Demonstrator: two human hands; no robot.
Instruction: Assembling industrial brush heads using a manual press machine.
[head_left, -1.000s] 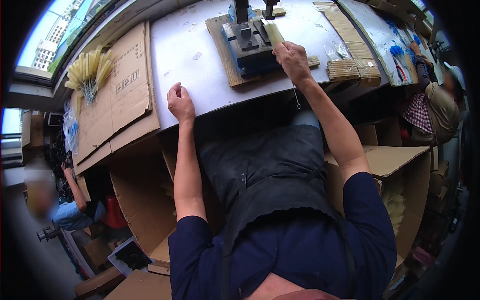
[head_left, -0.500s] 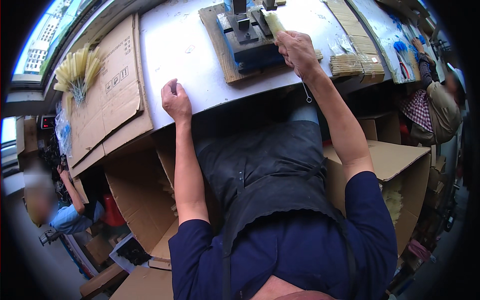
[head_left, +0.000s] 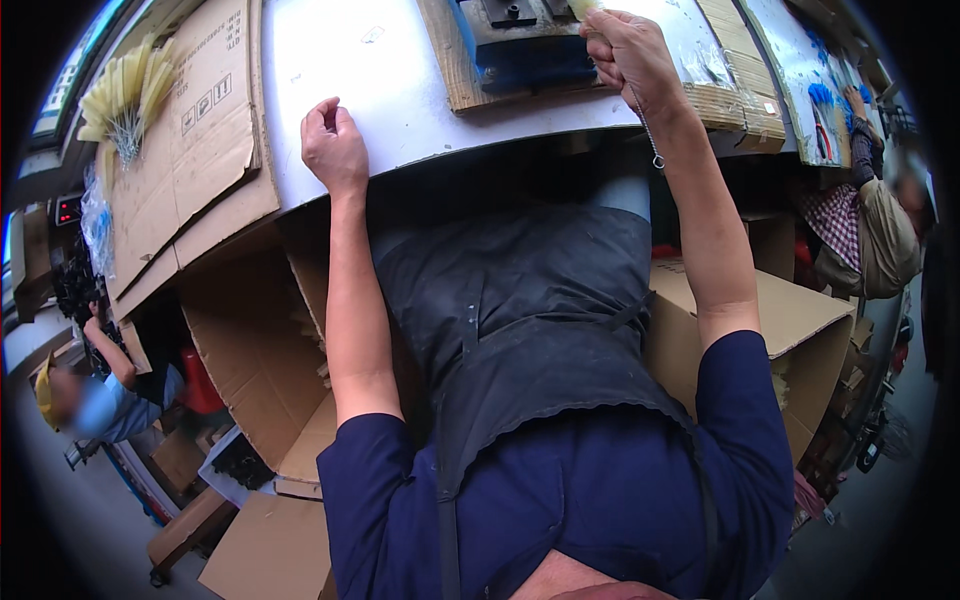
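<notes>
My right hand is closed around a wire-handled brush with pale yellow bristles. Only a bit of the bristles shows above the fingers, at the top edge. Its twisted wire handle, ending in a small loop, hangs past my wrist. Just left of this hand sits a blue and dark metal fixture on a wooden board; its upper part is out of the picture. My left hand hovers over the front of the white table, fingers loosely curled, with nothing visible in them.
A bundle of similar brushes lies on flattened cardboard at the left. Stacked wooden strips stand to the right. Open cartons flank my lap. Co-workers sit far left and far right.
The view has tilted and shifted, so the table and fixture sit higher in the picture. My right hand still grips the brush, and my left hand stays curled near the table edge.
</notes>
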